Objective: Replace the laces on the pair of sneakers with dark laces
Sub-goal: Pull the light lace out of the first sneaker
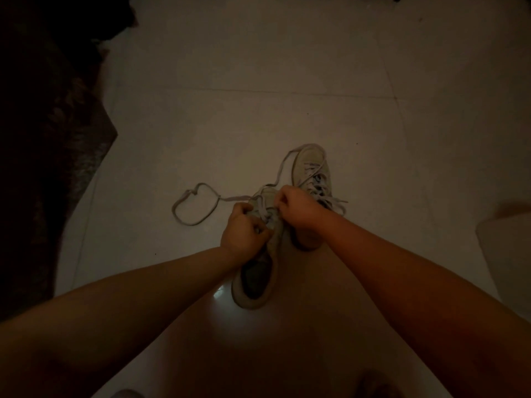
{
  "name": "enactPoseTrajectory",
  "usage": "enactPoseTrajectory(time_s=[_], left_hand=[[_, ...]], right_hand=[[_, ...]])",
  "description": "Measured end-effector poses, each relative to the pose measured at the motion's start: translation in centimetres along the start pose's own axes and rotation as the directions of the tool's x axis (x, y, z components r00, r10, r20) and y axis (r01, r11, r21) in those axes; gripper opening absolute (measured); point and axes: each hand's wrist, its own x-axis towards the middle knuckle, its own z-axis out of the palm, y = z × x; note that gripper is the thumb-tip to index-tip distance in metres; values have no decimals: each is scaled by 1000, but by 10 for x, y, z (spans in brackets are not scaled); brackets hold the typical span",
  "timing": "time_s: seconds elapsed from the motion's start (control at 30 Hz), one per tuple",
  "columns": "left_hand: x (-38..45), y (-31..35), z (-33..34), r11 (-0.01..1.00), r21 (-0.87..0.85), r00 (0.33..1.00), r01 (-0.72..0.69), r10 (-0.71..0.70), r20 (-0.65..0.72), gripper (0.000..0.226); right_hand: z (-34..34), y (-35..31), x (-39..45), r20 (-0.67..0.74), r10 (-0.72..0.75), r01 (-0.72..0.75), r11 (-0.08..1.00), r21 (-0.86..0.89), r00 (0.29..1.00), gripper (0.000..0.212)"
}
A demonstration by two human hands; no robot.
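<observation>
A: Where's the near sneaker (260,271)?

B: At six o'clock from the far sneaker (313,173). Your left hand (244,229) and right hand (296,208) both pinch its pale lace (198,205).

A: Advice?

B: Brace the upper; draw each crossing out evenly toward nine o'clock.

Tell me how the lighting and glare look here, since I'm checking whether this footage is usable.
Head view: very dim and warm-tinted; a small bright glare spot on the glossy pale tiled floor beside the near beige low-top sneaker; corners fall into near-black; wide-angle bending at the edges; the pale loose lace stays readable.
</observation>
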Motion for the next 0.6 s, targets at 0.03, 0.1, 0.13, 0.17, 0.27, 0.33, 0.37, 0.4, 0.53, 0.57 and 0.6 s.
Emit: enactPoseTrajectory(time_s=[0.03, 0.1, 0.13, 0.17, 0.27, 0.33, 0.37, 0.4, 0.53, 0.57, 0.6], left_hand=[[0, 0, 0, 1000, 0, 1000, -2, 2, -1, 20], [1, -1, 0, 1000, -7, 1000, 3, -3, 2, 19], [2, -2, 1, 1000, -8, 1000, 3, -3, 2, 19], [2, -3, 1, 1000, -6, 1000, -3, 3, 0, 18], [3, -5, 3, 1000, -8, 1000, -3, 3, 0, 18], [4, -6, 3, 1000, -2, 1000, -10, 10, -3, 18], [4, -6, 3, 1000, 2, 1000, -15, 15, -1, 18], [5, -7, 3, 1000, 3, 1000, -21, 21, 4, 18], [10, -8, 4, 1000, 1, 1000, -7, 7, 21, 15], [10, -8, 5, 1000, -1, 1000, -3, 3, 19, 15], [11, -8, 6, 1000, -1, 1000, -2, 2, 15, 16]], right_hand=[[1, 3, 0, -29, 6, -5, 1000, 17, 1000, 15], [2, 8, -2, -25, -8, 8, 1000, 14, 1000, 16], [3, 9, -3, -15, -25, 24, 1000, -7, 1000, 16], [4, 9, -4, -14, -32, 31, 999, -30, 999, 15], [8, 6, -3, -7, -34, 33, 997, -66, 999, 17], [6, 1, -2, 6, -21, 22, 997, -69, 1000, 15], [2, -2, -1, 3, -2, 3, 999, -34, 1000, 13], [-3, -4, 1, 3, 19, -20, 999, 27, 1000, 13], [-15, -5, 9, 118, 87, -110, 971, 214, 989, 18], [-16, -3, 9, 126, 110, -138, 958, 249, 986, 18], [-17, 0, 9, 114, 123, -150, 951, 270, 986, 19]])
